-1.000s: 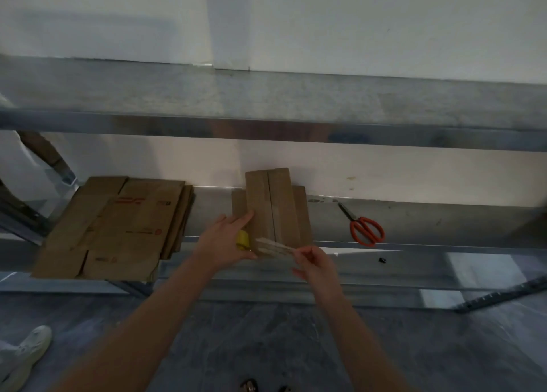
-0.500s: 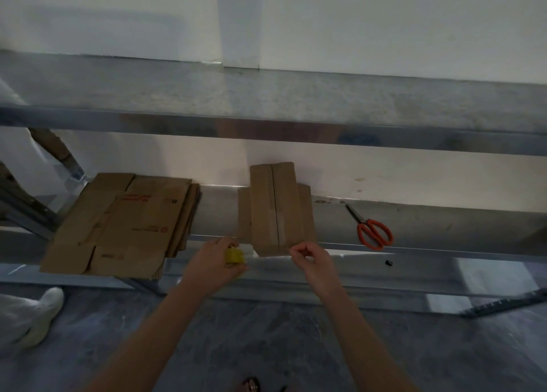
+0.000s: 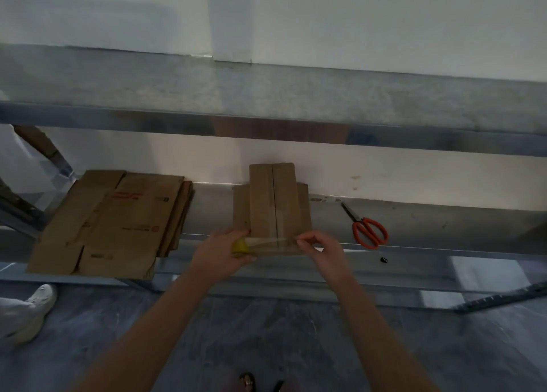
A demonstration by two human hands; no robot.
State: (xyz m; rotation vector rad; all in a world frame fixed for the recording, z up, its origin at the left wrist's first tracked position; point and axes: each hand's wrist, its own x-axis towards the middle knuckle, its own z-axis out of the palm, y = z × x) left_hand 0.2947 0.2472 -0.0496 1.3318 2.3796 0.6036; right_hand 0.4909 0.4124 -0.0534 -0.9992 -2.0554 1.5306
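- Fingers of your left hand (image 3: 220,252) curl round the yellow tape roll (image 3: 240,247) at the shelf (image 3: 414,223) front edge.
- Fingers of your right hand (image 3: 321,248) pinch the clear tape (image 3: 272,241) stretched across the cardboard box (image 3: 272,202).

Lower shelf (image 3: 207,211): bare gaps either side of small box (image 3: 272,202). Flattened cardboard stack (image 3: 118,220) blocks left, scissors (image 3: 368,229) right. Upper shelf (image 3: 266,119) overhangs, limits headroom.

On the shelf (image 3: 414,217) — flattened boxes (image 3: 112,223) left, small box (image 3: 273,202) centre, scissors (image 3: 368,229) right.
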